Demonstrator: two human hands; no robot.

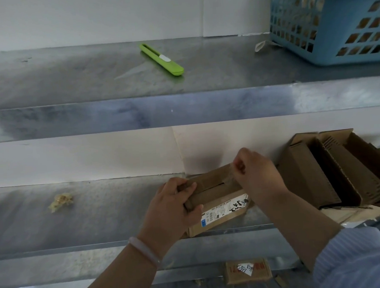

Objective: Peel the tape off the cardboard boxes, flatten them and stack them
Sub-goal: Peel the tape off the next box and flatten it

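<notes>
A small brown cardboard box (219, 206) with a white shipping label stands on the lower metal shelf (100, 216), near its front edge. My left hand (175, 207) grips the box's left end, fingers curled over the top flap. My right hand (255, 173) is at the box's far right top corner, thumb and fingers pinching a strip of clear tape (234, 171) lifted off the top. The top flaps show a dark slit between them.
Opened cardboard boxes (333, 170) lie in a pile at the right. A crumpled tape ball (61, 201) sits left on the shelf. On the upper shelf lie a green utility knife (161, 59) and a blue basket (330, 21). Another labelled box (248, 270) lies below.
</notes>
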